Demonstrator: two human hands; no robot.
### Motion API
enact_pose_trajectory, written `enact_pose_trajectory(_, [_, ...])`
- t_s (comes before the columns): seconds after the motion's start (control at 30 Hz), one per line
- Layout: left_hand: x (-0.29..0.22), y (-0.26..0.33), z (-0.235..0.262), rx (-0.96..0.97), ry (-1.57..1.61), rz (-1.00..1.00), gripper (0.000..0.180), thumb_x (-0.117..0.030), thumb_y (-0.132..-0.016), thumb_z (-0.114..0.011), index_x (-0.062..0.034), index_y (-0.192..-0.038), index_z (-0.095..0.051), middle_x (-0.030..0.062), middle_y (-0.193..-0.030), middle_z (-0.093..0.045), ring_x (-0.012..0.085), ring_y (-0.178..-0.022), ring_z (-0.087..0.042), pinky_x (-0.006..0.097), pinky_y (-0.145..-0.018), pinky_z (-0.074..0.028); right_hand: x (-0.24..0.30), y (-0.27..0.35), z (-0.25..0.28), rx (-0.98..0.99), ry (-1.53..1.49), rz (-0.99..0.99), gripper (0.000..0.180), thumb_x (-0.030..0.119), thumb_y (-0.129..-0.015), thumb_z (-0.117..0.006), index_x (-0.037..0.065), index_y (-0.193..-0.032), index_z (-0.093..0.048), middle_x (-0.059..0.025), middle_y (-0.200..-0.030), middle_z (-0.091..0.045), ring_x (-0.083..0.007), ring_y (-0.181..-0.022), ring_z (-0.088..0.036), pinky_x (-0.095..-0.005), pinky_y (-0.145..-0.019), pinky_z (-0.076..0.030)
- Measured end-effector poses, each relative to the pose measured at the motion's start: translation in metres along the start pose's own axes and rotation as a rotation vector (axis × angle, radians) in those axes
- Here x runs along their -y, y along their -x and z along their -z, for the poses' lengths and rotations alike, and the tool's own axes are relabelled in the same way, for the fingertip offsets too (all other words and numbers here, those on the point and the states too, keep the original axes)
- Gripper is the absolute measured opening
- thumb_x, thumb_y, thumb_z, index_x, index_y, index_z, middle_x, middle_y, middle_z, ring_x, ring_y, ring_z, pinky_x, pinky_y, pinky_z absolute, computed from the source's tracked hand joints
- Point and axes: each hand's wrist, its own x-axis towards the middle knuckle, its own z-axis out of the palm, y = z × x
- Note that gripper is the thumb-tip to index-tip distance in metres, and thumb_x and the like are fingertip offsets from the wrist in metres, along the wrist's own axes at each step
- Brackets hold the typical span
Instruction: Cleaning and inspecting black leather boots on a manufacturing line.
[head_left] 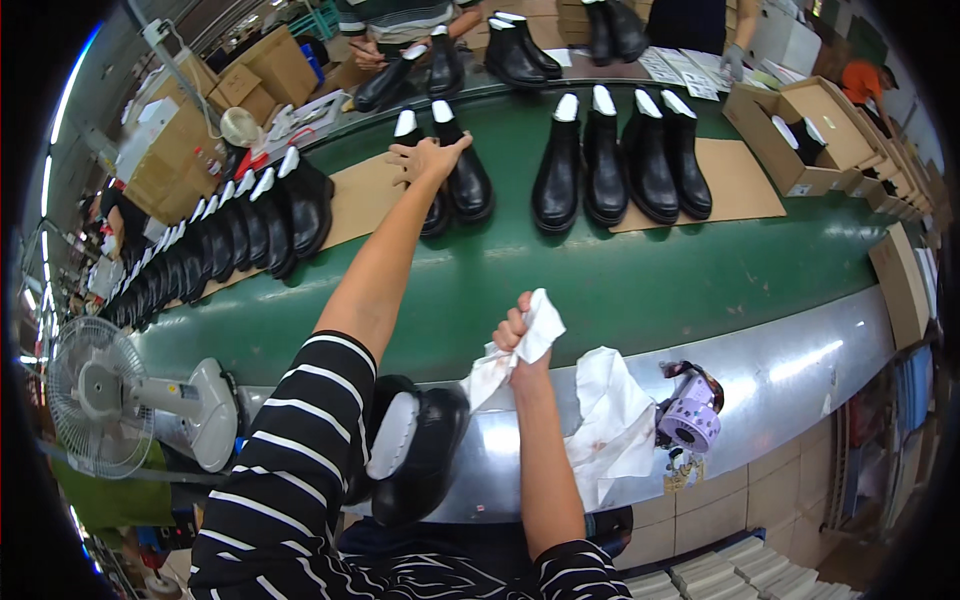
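Observation:
My left hand [428, 160] reaches forward over a pair of black ankle boots [468, 185] on the green belt. Its fingers are spread across the boots' upper shafts, and it partly hides the left boot. White paper stuffing sticks out of both tops. Close to the bench edge, my right hand [518, 335] is closed around a crumpled white cloth [543, 325], whose end hangs to the left. Another white cloth [610, 420] with faint stains lies on the metal ledge. Beside my left sleeve stand two more black boots [425, 460], one partly covered by the sleeve.
Several black boots [655, 165] stand further right on the green belt [680, 270]; a long row [255, 225] lines the left. A purple handheld fan [690, 420] lies on the ledge. A white fan [100, 390] stands left, an open shoebox [800, 140] right. People work across the belt.

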Motion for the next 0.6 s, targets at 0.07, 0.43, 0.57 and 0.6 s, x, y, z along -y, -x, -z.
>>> enact_pose_trajectory(0.07, [-0.003,-0.001,-0.014,-0.098,-0.002,0.051,0.086,-0.072,-0.06,-0.078,-0.0188,-0.126,-0.067,0.0293,-0.158,-0.01,0.0531,-0.146,-0.008,0.077,-0.105,-0.02,-0.002,0.002,0.002,0.007,-0.049,-0.017,0.018,0.029,-0.101,-0.051,0.013,-0.097,-0.043,0.0068,-0.059,-0.021,-0.005,-0.043,-0.019,-0.0248,-0.041,-0.016])
enact_pose_trajectory(0.43, [0.005,-0.016,-0.025,-0.361,-0.199,-0.184,0.054,-0.046,-0.075,-0.076,0.0018,-0.099,-0.07,0.0264,-0.142,-0.032,0.0464,-0.126,-0.042,0.066,-0.098,-0.038,0.001,-0.004,0.008,0.02,-0.068,-0.017,0.018,0.029,-0.101,-0.049,0.012,-0.096,-0.045,0.0068,-0.057,-0.021,-0.0054,-0.042,-0.018,-0.025,-0.04,-0.015])
enact_pose_trajectory(0.57, [0.034,-0.026,-0.016,-0.349,-0.134,-0.158,0.057,-0.051,-0.072,-0.078,-0.0036,-0.103,-0.071,0.0266,-0.144,-0.03,0.047,-0.126,-0.042,0.065,-0.097,-0.039,0.006,-0.002,0.004,-0.004,-0.036,-0.01,0.017,0.028,-0.101,-0.048,0.012,-0.096,-0.045,0.0067,-0.057,-0.021,-0.0056,-0.042,-0.017,-0.0251,-0.039,-0.015])
enact_pose_trajectory(0.6, [0.041,-0.031,-0.013,-0.306,-0.087,-0.101,0.059,-0.053,-0.071,-0.079,-0.006,-0.105,-0.072,0.0266,-0.145,-0.028,0.0468,-0.126,-0.042,0.064,-0.098,-0.04,0.006,-0.001,0.005,-0.026,-0.022,-0.015,0.017,0.028,-0.101,-0.048,0.013,-0.095,-0.045,0.0067,-0.057,-0.021,-0.0057,-0.042,-0.018,-0.0255,-0.039,-0.015])
